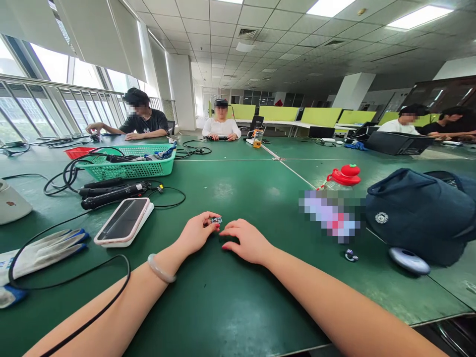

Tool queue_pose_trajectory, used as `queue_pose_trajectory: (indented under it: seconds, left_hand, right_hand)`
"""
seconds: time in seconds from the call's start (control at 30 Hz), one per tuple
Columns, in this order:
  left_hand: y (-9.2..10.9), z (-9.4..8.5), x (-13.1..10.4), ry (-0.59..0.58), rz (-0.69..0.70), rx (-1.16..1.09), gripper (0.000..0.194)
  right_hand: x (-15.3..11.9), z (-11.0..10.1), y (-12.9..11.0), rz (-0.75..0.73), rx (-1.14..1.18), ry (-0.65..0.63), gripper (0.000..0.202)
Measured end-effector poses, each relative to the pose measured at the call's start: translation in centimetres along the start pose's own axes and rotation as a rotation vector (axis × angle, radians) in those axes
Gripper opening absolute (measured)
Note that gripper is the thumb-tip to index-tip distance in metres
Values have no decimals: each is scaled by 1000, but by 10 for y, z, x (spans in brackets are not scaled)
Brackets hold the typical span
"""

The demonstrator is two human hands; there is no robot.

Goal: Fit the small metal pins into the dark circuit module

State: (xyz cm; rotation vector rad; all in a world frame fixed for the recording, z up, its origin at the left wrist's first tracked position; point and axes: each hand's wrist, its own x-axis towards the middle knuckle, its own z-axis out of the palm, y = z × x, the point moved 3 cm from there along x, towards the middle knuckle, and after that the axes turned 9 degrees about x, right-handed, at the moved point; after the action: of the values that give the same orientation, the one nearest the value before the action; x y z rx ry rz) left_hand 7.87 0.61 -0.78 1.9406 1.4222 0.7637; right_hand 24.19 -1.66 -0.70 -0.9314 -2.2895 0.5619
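Observation:
My left hand (pixel 196 233) is closed over the green tabletop, thumb and fingers pinching a small dark-and-white patterned piece (pixel 216 220). That piece is too small for me to tell its kind. Just to the right, my right hand (pixel 247 241) has its fingers bent and its thumb apart, with nothing visible in it. Its fingertips point at the small piece, close to the left thumb; whether they touch it I cannot tell. A pale bangle (pixel 160 269) circles my left wrist, and a black cable (pixel 122 292) crosses over that forearm.
To the left are a phone (pixel 122 220) on a white block, black handheld rods (pixel 113 196), a green basket (pixel 130 171) and work gloves (pixel 48 253). At right stand a red-lidded bottle (pixel 344 176), a dark bag (pixel 420 213), an oval case (pixel 409 261) and a small shiny object (pixel 350 255). Several people sit around.

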Motion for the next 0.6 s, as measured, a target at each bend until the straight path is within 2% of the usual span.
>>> queue_pose_trajectory:
  seconds: [0.1, 0.33, 0.6]
  left_hand:
    - [-2, 0, 1, 19, 12, 35, 32]
    - [0, 0, 1, 27, -7, 74, 32]
    - [2, -1, 1, 23, 17, 121, 32]
  right_hand:
    - [1, 6, -4, -84, -64, -68, 35]
    - [8, 13, -2, -118, -138, -71, 17]
    - [8, 11, -1, -90, -162, -48, 13]
